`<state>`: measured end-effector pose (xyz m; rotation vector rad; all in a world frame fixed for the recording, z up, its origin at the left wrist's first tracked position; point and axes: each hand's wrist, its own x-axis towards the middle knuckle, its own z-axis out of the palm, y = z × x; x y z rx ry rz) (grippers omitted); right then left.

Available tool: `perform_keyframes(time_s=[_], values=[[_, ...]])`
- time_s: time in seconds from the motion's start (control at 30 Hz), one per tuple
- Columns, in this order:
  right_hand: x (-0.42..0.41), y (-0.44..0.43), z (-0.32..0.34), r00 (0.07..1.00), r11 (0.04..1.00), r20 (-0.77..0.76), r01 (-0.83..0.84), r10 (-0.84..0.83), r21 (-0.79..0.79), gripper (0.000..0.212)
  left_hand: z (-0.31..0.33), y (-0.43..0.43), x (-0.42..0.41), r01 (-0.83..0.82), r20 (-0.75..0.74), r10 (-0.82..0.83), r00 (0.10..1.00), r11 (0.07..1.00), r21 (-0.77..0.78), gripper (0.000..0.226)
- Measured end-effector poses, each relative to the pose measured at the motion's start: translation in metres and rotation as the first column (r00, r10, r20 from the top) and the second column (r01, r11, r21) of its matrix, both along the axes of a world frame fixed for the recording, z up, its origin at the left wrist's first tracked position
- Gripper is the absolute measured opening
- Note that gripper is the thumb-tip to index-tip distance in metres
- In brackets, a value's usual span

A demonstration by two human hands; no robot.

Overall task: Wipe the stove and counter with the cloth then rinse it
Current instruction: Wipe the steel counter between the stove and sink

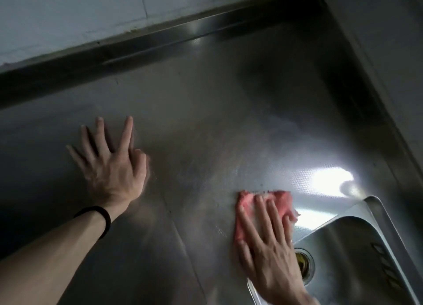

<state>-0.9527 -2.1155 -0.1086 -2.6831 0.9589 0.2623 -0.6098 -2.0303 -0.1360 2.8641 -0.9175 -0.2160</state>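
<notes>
Tiled wall [68, 19], steel sink [357, 243].

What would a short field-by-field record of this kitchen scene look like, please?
surface: grey stainless steel counter, with glare near the sink
cloth: crumpled pink cloth, lying on the counter just left of the sink rim
right hand: right hand presses on the cloth with straight fingers
left hand: left hand rests spread flat on the bare counter, holding nothing
wrist: black band on the left wrist
sink: stainless steel sink at lower right, round drain visible
stove: not in view
</notes>
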Motion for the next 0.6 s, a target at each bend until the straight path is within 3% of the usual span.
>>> perform_keyframes(time_s=[0.17,0.27,0.37,0.5,0.6], values=[[0.009,-0.126,-0.004,0.986,0.986,0.019,0.164,-0.163,-0.037,0.069,-0.004,0.006,0.002,0.036,-0.01,-0.037,0.999,0.997,-0.074,0.071],[-0.004,-0.204,-0.012,0.936,0.936,-0.056,0.342,-0.347,-0.084,0.072,0.0,0.009,-0.005,0.161,-0.037,-0.167,0.985,0.977,-0.141,0.069],[-0.019,-0.251,-0.012,0.86,0.86,-0.011,0.511,-0.51,0.008,0.074,0.005,-0.004,-0.031,0.283,-0.068,-0.298,0.952,0.942,-0.179,0.069],[-0.008,-0.23,-0.01,0.803,0.803,0.035,0.595,-0.595,0.021,0.069,0.007,-0.033,-0.06,0.364,-0.1,-0.383,0.918,0.916,-0.17,0.071],[0.004,-0.144,-0.006,0.847,0.85,0.07,0.527,-0.526,0.011,0.069,0.004,-0.045,-0.071,0.354,-0.111,-0.372,0.922,0.923,-0.148,0.07]])
